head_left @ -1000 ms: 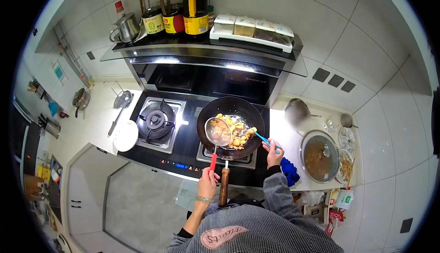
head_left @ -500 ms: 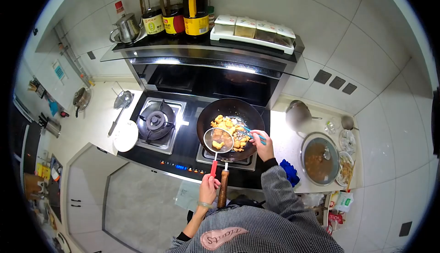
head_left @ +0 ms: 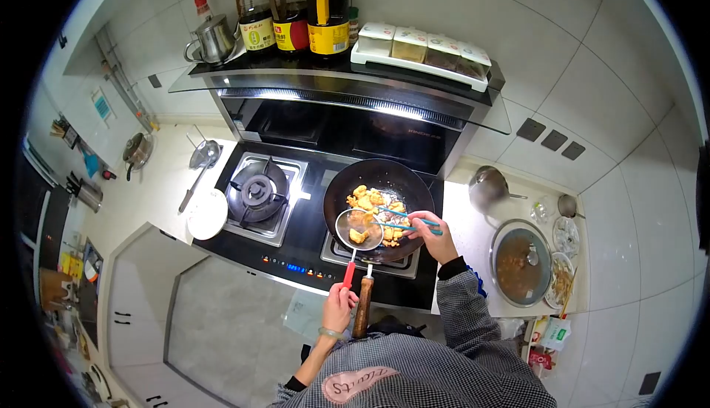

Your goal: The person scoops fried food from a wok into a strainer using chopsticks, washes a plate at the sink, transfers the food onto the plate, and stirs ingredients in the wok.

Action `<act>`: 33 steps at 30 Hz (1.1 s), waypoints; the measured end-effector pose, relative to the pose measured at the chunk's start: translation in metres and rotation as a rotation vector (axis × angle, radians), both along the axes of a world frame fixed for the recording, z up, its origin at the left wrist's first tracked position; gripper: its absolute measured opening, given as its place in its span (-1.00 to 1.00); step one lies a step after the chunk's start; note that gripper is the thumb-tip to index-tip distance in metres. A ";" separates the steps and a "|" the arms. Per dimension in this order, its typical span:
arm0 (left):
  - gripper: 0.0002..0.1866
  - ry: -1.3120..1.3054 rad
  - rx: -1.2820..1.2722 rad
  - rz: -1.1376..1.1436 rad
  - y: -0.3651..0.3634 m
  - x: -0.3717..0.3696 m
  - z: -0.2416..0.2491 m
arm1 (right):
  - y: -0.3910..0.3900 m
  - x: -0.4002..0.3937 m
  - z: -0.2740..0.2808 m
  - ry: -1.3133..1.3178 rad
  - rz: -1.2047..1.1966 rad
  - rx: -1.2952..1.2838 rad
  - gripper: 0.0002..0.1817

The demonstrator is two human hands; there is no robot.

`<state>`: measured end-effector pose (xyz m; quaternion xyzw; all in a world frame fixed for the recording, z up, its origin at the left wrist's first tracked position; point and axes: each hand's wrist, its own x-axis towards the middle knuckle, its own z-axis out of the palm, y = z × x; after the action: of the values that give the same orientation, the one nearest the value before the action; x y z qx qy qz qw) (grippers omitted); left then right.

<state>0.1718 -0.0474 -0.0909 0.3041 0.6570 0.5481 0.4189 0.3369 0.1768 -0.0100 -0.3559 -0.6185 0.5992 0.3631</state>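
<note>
My left hand [head_left: 339,307] is closed round the red handle of a mesh strainer [head_left: 360,229], whose bowl hangs over the front left of a dark wok [head_left: 340,186]. A golden fried piece [head_left: 358,236] lies in the strainer. In my right hand [head_left: 435,236] is a pair of blue chopsticks [head_left: 401,226], with the tips reaching over the wok toward the strainer's rim. Several golden fried pieces [head_left: 364,197] lie in the wok. The wok's wooden handle [head_left: 362,308] points toward me, just right of my left hand, which does not grip it.
Left of the wok is another gas burner [head_left: 257,192], with a white plate [head_left: 207,216] beside it. On the right counter stand a glass-lidded pot [head_left: 520,264] and a metal pot [head_left: 488,186]. Sauce bottles [head_left: 328,16] and a seasoning box [head_left: 421,55] sit on the hood.
The chopsticks now sit spread, with tips nearer the strainer, and my right hand has shifted slightly right. The whole view has moved a little. My left hand still holds the strainer.
</note>
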 end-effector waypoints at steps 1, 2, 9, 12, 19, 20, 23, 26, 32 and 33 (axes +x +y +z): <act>-0.76 -0.003 0.000 -0.003 0.001 0.000 -0.004 | 0.003 0.002 0.005 -0.032 -0.012 0.012 -0.81; -0.76 -0.006 0.001 -0.007 0.001 0.000 -0.007 | 0.008 0.003 0.004 -0.032 -0.011 0.013 -0.81; -0.76 0.000 0.024 -0.002 -0.001 -0.001 -0.011 | 0.044 0.002 -0.080 -0.322 -0.187 0.462 -0.82; -0.76 0.018 0.024 -0.005 -0.002 -0.001 -0.011 | 0.033 0.004 -0.063 -0.125 -0.270 0.168 -0.81; -0.77 -0.014 0.033 -0.004 -0.003 0.000 -0.017 | -0.002 0.010 0.007 -0.102 -0.060 0.133 -0.78; -0.77 -0.018 0.035 -0.010 -0.003 0.000 -0.018 | -0.004 0.009 0.015 -0.095 0.031 0.073 -0.78; -0.77 -0.038 0.031 -0.008 -0.002 0.000 -0.016 | 0.007 -0.007 0.022 -0.052 0.041 0.074 -0.80; -0.78 -0.076 0.040 0.000 -0.003 0.001 -0.019 | 0.034 -0.040 -0.008 0.043 -0.040 0.082 -0.84; -0.78 -0.096 0.040 -0.008 -0.004 0.001 -0.017 | 0.088 -0.092 -0.096 0.143 -0.192 -0.100 -0.78; -0.78 -0.091 0.039 -0.009 -0.004 0.000 -0.016 | 0.088 -0.091 -0.094 0.165 -0.206 -0.102 -0.78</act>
<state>0.1720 -0.0514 -0.1065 0.2899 0.6250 0.5721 0.4450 0.2455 0.2648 -0.1036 -0.3852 -0.5154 0.6167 0.4535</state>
